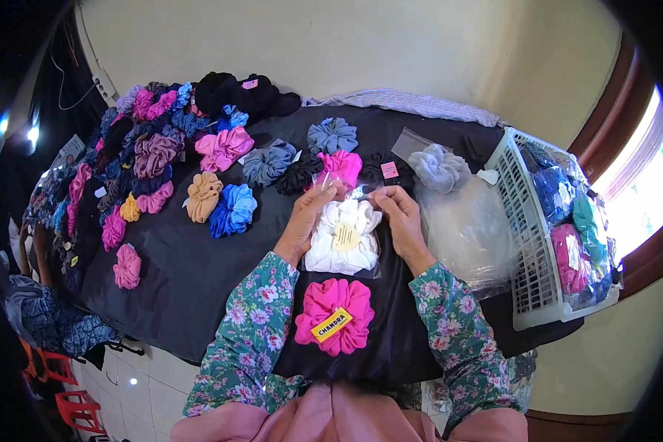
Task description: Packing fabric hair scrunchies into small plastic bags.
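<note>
A white fabric scrunchie (319, 243) with a cream heart-shaped tag (347, 236) sits inside a clear plastic bag (380, 271). My left hand (309, 218) pinches the bag's top left edge between thumb and fingers. On the other side, my right hand (402, 218) grips the top right edge. Directly below the bag, a hot-pink scrunchie (359, 309) lies on the black cloth, with a yellow label (331, 325) bearing writing. Another bright pink scrunchie (342, 164) is just beyond the bag, partly covered by its clear top.
A black-covered table (199, 282) bears a large heap of scrunchies (157, 154) at left. Right of my hands lie a grey scrunchie (439, 166) and a stack of clear bags (469, 226). A white plastic basket (536, 237) holds bagged scrunchies. Another person's arm (41, 254) reaches in at far left.
</note>
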Demonstrator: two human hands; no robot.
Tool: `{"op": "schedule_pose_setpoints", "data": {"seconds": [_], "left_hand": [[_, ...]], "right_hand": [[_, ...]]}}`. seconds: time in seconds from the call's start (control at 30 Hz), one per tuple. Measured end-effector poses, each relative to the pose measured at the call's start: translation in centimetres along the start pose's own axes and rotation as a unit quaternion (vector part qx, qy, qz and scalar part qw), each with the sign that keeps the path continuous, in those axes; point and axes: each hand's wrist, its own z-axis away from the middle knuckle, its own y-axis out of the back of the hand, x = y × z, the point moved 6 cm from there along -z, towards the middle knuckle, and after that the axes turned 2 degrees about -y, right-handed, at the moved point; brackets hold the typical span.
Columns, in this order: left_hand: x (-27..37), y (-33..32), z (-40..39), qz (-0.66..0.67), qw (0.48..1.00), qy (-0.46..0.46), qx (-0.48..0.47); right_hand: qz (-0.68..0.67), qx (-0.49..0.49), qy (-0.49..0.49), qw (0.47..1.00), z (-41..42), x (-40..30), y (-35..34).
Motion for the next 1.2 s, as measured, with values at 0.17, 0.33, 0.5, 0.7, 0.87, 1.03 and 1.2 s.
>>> {"op": "schedule_pose_setpoints", "data": {"seconds": [0.17, 0.33, 0.5, 0.7, 0.87, 1.03, 1.2], "left_hand": [[0.2, 0.1, -0.3, -0.047, 0.997, -0.049, 0.032], [-0.5, 1.8, -0.8, -0.112, 0.985, -0.088, 0.102], [0.0, 1.7, -0.4, -0.165, 0.97, -0.109, 0.142], [0.3, 1.6, -0.1, -0.259, 0.956, -0.052, 0.123], [0.3, 1.6, -0.4, 0.006, 0.994, -0.047, 0.1], [0.6, 2.8, -0.6, 0.041, 0.994, -0.052, 0.091], [0.7, 1.0, -0.1, 0.072, 0.995, -0.018, 0.062]], "right_hand": [[-0.161, 0.041, 0.003, 0.986, -0.3, -0.4, 0.6], [-0.17, 0.04, 0.004, 0.985, -0.2, -0.7, 0.4], [-0.168, 0.043, 0.021, 0.985, -0.3, -0.8, 0.7], [-0.153, 0.045, 0.029, 0.987, -0.4, -0.7, 0.9], [-0.107, 0.091, 0.0, 0.99, -0.1, -0.7, 0.8], [-0.033, 0.094, -0.029, 0.995, -0.1, -0.1, 0.8], [-0.027, 0.096, -0.035, 0.994, 0.1, -0.1, 1.2]]}}
